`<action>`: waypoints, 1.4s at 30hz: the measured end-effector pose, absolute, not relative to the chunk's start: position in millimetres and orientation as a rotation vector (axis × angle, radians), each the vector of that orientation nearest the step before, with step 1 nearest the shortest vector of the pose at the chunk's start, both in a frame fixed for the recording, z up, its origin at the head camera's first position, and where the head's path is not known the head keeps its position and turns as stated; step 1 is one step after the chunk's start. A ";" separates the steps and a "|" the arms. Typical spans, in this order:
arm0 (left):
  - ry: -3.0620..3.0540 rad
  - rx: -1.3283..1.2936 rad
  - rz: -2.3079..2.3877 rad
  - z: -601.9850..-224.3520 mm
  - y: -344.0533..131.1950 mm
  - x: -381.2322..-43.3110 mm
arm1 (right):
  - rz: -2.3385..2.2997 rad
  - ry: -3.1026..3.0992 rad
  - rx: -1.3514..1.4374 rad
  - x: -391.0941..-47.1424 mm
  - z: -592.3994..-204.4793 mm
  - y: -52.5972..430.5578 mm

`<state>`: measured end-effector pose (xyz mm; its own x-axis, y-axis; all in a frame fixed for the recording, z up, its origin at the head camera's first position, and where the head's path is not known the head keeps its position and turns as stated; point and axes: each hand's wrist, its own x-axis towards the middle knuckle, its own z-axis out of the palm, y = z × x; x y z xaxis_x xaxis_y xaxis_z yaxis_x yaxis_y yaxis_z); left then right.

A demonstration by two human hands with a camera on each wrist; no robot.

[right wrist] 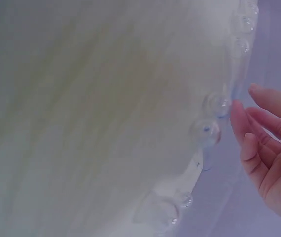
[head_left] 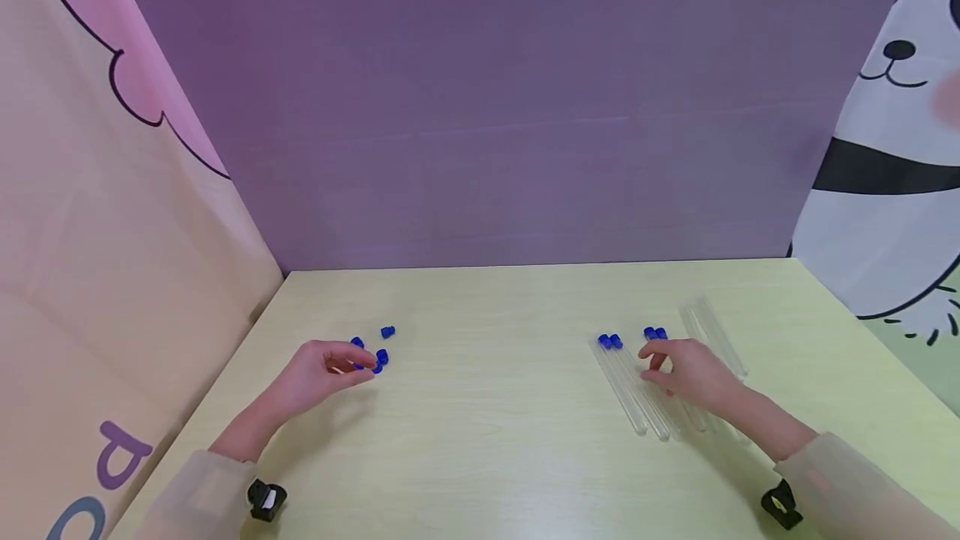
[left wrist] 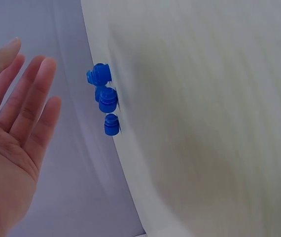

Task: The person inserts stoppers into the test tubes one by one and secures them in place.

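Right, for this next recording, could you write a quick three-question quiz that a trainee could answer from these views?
1. True or false: in the head view, the right hand partly hides the clear tubes.
2. Which are nearer the left hand: A) the clear tubes, or B) the loose blue caps?
3. How many fitted caps show at the far ends of the leftmost two tubes?

Key: 1. True. 2. B. 3. Two.
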<state>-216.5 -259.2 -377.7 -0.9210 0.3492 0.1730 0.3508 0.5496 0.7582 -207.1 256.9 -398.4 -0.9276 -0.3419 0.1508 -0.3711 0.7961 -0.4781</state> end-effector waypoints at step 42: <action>-2.971 -0.512 -0.884 -387.1 -248.4 -300.4 | 0.638 -2.723 0.867 -179.1 -369.8 241.1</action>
<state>-300.4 -248.4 -387.1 -0.9469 0.3081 0.0918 0.3081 0.7886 0.5322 -179.1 241.1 -369.8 -0.8038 -0.4984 0.3247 -0.5908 0.7327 -0.3379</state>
